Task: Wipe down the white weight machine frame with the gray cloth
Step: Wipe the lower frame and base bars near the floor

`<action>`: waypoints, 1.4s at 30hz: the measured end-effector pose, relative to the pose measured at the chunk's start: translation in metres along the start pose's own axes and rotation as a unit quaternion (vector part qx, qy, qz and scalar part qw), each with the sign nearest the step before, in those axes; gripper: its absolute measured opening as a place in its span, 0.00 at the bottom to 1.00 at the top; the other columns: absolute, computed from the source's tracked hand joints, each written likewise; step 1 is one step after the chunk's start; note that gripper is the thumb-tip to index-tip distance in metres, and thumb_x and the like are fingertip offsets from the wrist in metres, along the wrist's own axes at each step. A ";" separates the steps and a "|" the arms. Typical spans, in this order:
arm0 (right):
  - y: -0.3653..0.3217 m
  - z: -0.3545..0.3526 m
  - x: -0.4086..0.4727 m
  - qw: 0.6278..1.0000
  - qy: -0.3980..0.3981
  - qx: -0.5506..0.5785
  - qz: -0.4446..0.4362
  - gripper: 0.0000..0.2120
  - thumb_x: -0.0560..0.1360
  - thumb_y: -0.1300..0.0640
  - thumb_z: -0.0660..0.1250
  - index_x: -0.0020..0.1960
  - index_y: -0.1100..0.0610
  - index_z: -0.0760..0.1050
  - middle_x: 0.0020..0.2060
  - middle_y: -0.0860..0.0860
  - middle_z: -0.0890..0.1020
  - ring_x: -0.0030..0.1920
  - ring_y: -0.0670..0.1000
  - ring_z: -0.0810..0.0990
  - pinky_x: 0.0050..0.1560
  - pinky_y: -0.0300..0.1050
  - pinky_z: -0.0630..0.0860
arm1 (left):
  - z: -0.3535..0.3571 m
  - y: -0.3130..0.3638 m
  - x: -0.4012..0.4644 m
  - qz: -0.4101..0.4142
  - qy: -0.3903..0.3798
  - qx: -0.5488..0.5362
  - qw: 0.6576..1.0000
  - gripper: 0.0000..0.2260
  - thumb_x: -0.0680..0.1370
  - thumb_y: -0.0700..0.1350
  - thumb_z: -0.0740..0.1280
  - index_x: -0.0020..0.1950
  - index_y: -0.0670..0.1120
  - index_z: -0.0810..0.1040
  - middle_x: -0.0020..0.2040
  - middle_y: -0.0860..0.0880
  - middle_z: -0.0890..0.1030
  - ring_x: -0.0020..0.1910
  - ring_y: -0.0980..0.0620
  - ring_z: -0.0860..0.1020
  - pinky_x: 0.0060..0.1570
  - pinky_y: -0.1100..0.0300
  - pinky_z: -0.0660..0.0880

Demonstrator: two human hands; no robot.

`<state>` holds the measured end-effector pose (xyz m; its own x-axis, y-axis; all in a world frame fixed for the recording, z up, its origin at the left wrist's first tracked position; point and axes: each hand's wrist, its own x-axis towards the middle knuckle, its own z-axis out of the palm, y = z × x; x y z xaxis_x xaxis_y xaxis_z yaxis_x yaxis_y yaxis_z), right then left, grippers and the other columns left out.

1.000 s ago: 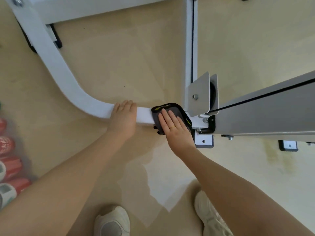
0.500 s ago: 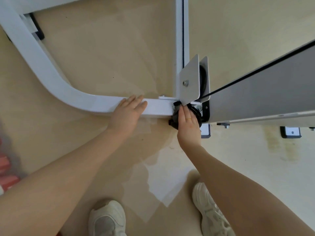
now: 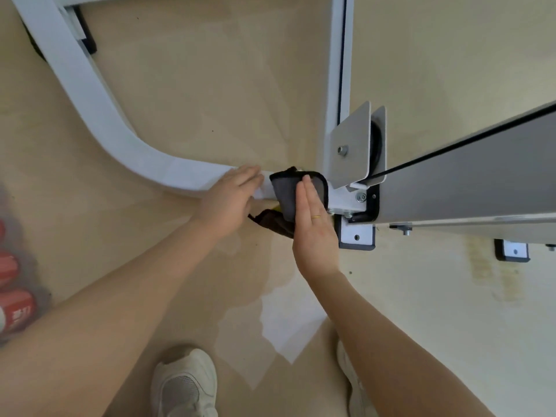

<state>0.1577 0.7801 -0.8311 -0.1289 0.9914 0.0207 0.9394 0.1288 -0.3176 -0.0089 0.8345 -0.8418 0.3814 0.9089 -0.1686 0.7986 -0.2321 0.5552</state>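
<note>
The white weight machine frame (image 3: 99,115) curves from the upper left down to a joint at the centre, where a vertical post (image 3: 338,70) and a pulley bracket (image 3: 352,145) meet. The gray cloth (image 3: 284,194), edged in black, is draped over the frame bar just left of that joint, with a fold hanging below. My right hand (image 3: 313,227) presses the cloth against the bar with straight fingers. My left hand (image 3: 231,200) rests flat on the bar just left of the cloth, fingers extended.
A long grey beam (image 3: 466,176) runs off to the right from the joint. Bolted floor plates (image 3: 356,236) sit below it. Red-labelled bottles (image 3: 15,311) lie at the left edge. My two white shoes (image 3: 186,383) stand on the beige floor below.
The cloth and my right hand have come back left from the joint under the bracket onto the bar. The cloth now hangs spread over the bar. My left hand stays on the bar.
</note>
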 end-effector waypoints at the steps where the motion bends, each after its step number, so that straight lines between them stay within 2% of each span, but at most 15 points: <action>1: -0.007 0.003 0.009 0.999 0.018 -0.028 0.001 0.30 0.68 0.75 0.54 0.70 0.67 0.61 0.69 0.62 0.67 0.67 0.60 0.69 0.64 0.48 0.65 | -0.004 -0.003 -0.001 -0.010 0.009 -0.001 1.000 0.21 0.75 0.32 0.61 0.69 0.37 0.67 0.72 0.39 0.63 0.71 0.41 0.63 0.69 0.52 0.56; 3: -0.014 0.010 0.026 0.994 -0.060 -0.087 0.006 0.29 0.75 0.63 0.61 0.73 0.65 0.56 0.73 0.61 0.60 0.72 0.59 0.61 0.71 0.51 0.56 | -0.011 -0.013 -0.007 -0.051 0.022 0.052 0.997 0.22 0.75 0.38 0.64 0.69 0.39 0.67 0.72 0.40 0.63 0.71 0.41 0.62 0.68 0.50 0.55; 5: -0.011 0.019 0.032 0.975 -0.188 -0.119 0.013 0.39 0.77 0.44 0.60 0.76 0.60 0.42 0.76 0.56 0.45 0.75 0.56 0.45 0.73 0.51 0.42 | -0.017 -0.026 -0.015 -0.099 0.022 0.105 0.989 0.24 0.76 0.46 0.65 0.71 0.44 0.65 0.74 0.42 0.61 0.72 0.42 0.58 0.69 0.50 0.50; 6: -0.009 0.021 0.032 0.968 -0.215 -0.130 0.009 0.43 0.75 0.38 0.58 0.76 0.58 0.38 0.75 0.55 0.41 0.75 0.55 0.40 0.72 0.51 0.38 | -0.021 -0.032 -0.019 -0.114 0.025 0.116 0.986 0.25 0.76 0.48 0.65 0.72 0.46 0.64 0.74 0.42 0.61 0.72 0.43 0.57 0.69 0.50 0.49; 8: -0.009 0.020 0.036 0.967 -0.210 -0.146 -0.013 0.48 0.72 0.34 0.59 0.76 0.57 0.37 0.76 0.54 0.41 0.75 0.55 0.39 0.72 0.52 0.36 | -0.026 -0.043 -0.024 -0.112 0.023 0.130 0.985 0.26 0.77 0.49 0.64 0.73 0.48 0.62 0.74 0.43 0.61 0.72 0.43 0.57 0.69 0.51 0.49; 12: -0.030 0.027 0.077 0.960 -0.224 -0.146 -0.086 0.49 0.67 0.34 0.67 0.76 0.55 0.46 0.73 0.52 0.58 0.73 0.56 0.56 0.71 0.53 0.47 | -0.038 -0.053 -0.019 -0.096 -0.006 0.117 0.988 0.25 0.77 0.46 0.63 0.74 0.48 0.61 0.74 0.49 0.62 0.73 0.49 0.59 0.67 0.55 0.55; 14: -0.047 0.032 0.092 0.952 -0.243 -0.143 -0.122 0.47 0.66 0.36 0.70 0.74 0.55 0.52 0.68 0.52 0.65 0.66 0.56 0.65 0.66 0.50 0.58 | -0.042 -0.055 -0.018 -0.102 -0.008 0.100 0.990 0.25 0.77 0.46 0.63 0.73 0.48 0.61 0.74 0.51 0.62 0.72 0.50 0.59 0.67 0.57 0.56; 16: -0.046 0.032 0.093 0.953 -0.235 -0.138 -0.133 0.44 0.66 0.39 0.71 0.73 0.54 0.55 0.65 0.51 0.68 0.62 0.55 0.69 0.60 0.48 0.61 | -0.043 -0.056 -0.019 -0.105 -0.006 0.100 0.989 0.25 0.78 0.46 0.63 0.74 0.49 0.60 0.74 0.52 0.61 0.73 0.52 0.59 0.66 0.59 0.56; 22: -0.003 0.017 0.075 0.951 -0.188 -0.215 -0.116 0.35 0.71 0.46 0.68 0.71 0.60 0.58 0.62 0.55 0.70 0.62 0.57 0.67 0.66 0.45 0.53 | -0.040 -0.055 -0.019 -0.090 0.009 0.095 0.991 0.26 0.77 0.45 0.64 0.73 0.47 0.61 0.73 0.50 0.63 0.72 0.50 0.60 0.67 0.60 0.53; 25: -0.030 0.031 0.080 0.952 -0.187 -0.229 -0.080 0.33 0.74 0.47 0.64 0.71 0.61 0.57 0.62 0.56 0.70 0.60 0.58 0.68 0.64 0.48 0.57 | -0.041 -0.058 -0.018 -0.093 0.006 0.083 0.992 0.26 0.77 0.44 0.64 0.73 0.48 0.61 0.74 0.51 0.62 0.72 0.50 0.59 0.66 0.60 0.54; 28: -0.074 0.058 0.085 0.954 -0.176 -0.218 -0.108 0.32 0.74 0.47 0.64 0.71 0.60 0.56 0.62 0.55 0.69 0.59 0.58 0.69 0.62 0.48 0.61 | -0.039 -0.056 -0.020 -0.100 0.023 0.058 0.993 0.25 0.76 0.40 0.63 0.72 0.43 0.62 0.72 0.47 0.65 0.70 0.49 0.62 0.64 0.62 0.56; 32: -0.097 0.066 0.097 0.963 -0.180 -0.178 -0.096 0.35 0.71 0.44 0.68 0.69 0.58 0.58 0.61 0.54 0.70 0.59 0.56 0.70 0.61 0.48 0.62 | -0.038 -0.057 -0.022 -0.071 0.031 0.071 0.994 0.27 0.77 0.36 0.59 0.74 0.40 0.53 0.73 0.44 0.59 0.72 0.48 0.56 0.69 0.61 0.47; 35: -0.070 0.045 0.091 0.959 -0.201 -0.168 -0.108 0.38 0.68 0.44 0.70 0.71 0.56 0.57 0.62 0.53 0.70 0.61 0.56 0.69 0.60 0.47 0.61 | -0.042 -0.070 -0.036 -0.112 0.043 0.049 0.992 0.31 0.75 0.32 0.57 0.76 0.44 0.49 0.76 0.45 0.51 0.75 0.47 0.48 0.71 0.57 0.43; 38: -0.043 0.029 0.081 0.963 -0.185 -0.189 -0.060 0.35 0.70 0.47 0.69 0.70 0.57 0.59 0.61 0.54 0.70 0.60 0.57 0.69 0.61 0.45 0.59 | -0.049 -0.085 -0.052 -0.225 0.102 0.032 0.968 0.33 0.75 0.34 0.59 0.76 0.42 0.48 0.76 0.42 0.45 0.75 0.45 0.44 0.71 0.54 0.44; 42: -0.074 0.046 0.087 0.949 -0.193 -0.237 -0.072 0.31 0.73 0.49 0.67 0.68 0.60 0.58 0.59 0.56 0.71 0.58 0.57 0.69 0.61 0.46 0.61 | -0.057 -0.093 -0.049 -0.252 0.105 0.003 0.962 0.30 0.74 0.32 0.56 0.75 0.39 0.50 0.76 0.42 0.45 0.75 0.47 0.44 0.70 0.59 0.46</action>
<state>0.0628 0.8555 -0.8491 -0.2886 0.8927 -0.3460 0.9286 0.3490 0.1258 -0.1287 0.8309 -0.8391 -0.1565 0.9566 -0.2458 0.8608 0.2541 0.4410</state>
